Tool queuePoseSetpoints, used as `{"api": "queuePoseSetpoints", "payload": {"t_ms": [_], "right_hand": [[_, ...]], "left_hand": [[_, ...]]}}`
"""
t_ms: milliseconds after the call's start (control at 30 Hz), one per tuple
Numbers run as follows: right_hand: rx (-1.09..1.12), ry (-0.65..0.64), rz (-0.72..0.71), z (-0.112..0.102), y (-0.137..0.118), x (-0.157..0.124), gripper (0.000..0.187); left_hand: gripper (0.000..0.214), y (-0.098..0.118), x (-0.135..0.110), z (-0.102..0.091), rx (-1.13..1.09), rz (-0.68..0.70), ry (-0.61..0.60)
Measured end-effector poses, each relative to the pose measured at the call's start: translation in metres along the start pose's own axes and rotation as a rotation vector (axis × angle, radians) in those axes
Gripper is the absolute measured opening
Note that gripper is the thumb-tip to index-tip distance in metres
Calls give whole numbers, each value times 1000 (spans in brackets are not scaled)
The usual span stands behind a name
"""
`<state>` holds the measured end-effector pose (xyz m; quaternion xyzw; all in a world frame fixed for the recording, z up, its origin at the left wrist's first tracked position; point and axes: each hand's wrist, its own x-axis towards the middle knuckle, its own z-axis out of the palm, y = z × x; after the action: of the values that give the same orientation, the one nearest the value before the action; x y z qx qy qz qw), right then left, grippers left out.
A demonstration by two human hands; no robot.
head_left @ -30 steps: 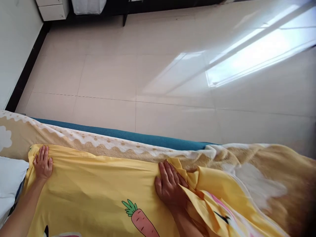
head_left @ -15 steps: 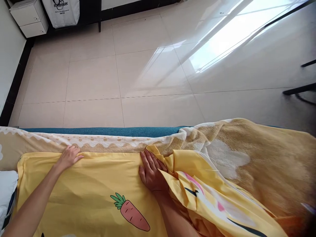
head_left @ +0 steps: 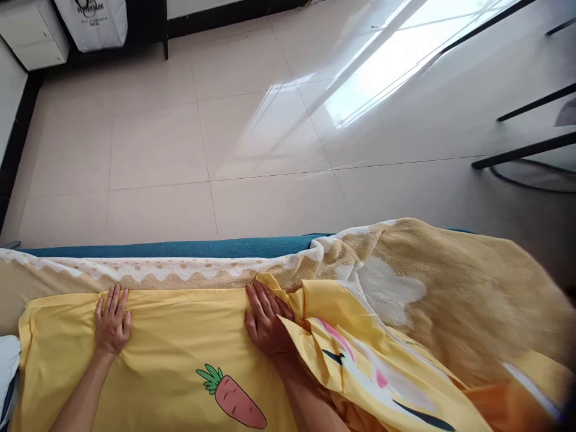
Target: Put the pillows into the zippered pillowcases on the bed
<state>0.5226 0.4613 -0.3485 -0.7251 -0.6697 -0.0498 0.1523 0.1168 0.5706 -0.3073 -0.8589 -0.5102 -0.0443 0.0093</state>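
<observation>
A yellow sheet (head_left: 180,342) printed with a carrot (head_left: 231,397) lies spread over a tan fleece blanket (head_left: 450,288) on the bed. My left hand (head_left: 112,321) rests flat on the sheet near its far edge, fingers stretched out. My right hand (head_left: 265,318) also lies flat with fingers out, pressing the sheet where its far edge meets a bunched fold (head_left: 333,336). That fold drapes over my right forearm and runs off to the lower right.
The bed's teal edge (head_left: 180,247) runs across the middle, with tiled floor (head_left: 225,138) beyond. A white cabinet (head_left: 29,30) and a white bag (head_left: 92,21) stand at the far left. Black furniture legs (head_left: 526,150) show at the right. A white pillow (head_left: 6,366) peeks in at lower left.
My left hand slid right along the sheet's far edge and now lies flat. My right hand stays at the fold. The view has shifted right.
</observation>
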Motion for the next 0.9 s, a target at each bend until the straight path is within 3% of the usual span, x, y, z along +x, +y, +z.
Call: {"api": "queuePoseSetpoints", "payload": {"t_ms": [133,233,300,333,433,500,533,600,700,767,833,900], "right_hand": [[38,-62,7,-2,9,-3,74],[50,-75,207,-6,-24,3,73],[65,-69,423,-8,-83,15,73],[112,-108,447,-8,-122,22,74],[322,-234,157,-3,-235,38,74],[388,-281,9,4,-268,41,71],[393,-273,-31,6,-264,39,71],[340,-239,-29,6,-216,32,71],[176,-140,80,-3,-91,12,70],[151,-119,40,-9,-19,-1,69],[134,-118,0,-13,21,-8,67],[107,-126,44,-15,26,-7,65]], "left_hand": [[67,-5,0,13,-57,-2,16],[67,-4,2,12,-33,-9,9],[67,-3,1,11,-12,-1,6],[67,-3,1,11,-7,3,8],[67,-3,-1,13,-1,22,25],[68,-3,-3,13,-5,32,37],[68,-3,-3,14,-8,32,40],[69,-4,-3,13,-15,21,36],[71,-4,-3,11,-23,24,24],[71,-4,-2,10,-29,28,30],[71,-5,-1,10,-29,33,46],[71,-6,0,11,-21,42,64]]}}
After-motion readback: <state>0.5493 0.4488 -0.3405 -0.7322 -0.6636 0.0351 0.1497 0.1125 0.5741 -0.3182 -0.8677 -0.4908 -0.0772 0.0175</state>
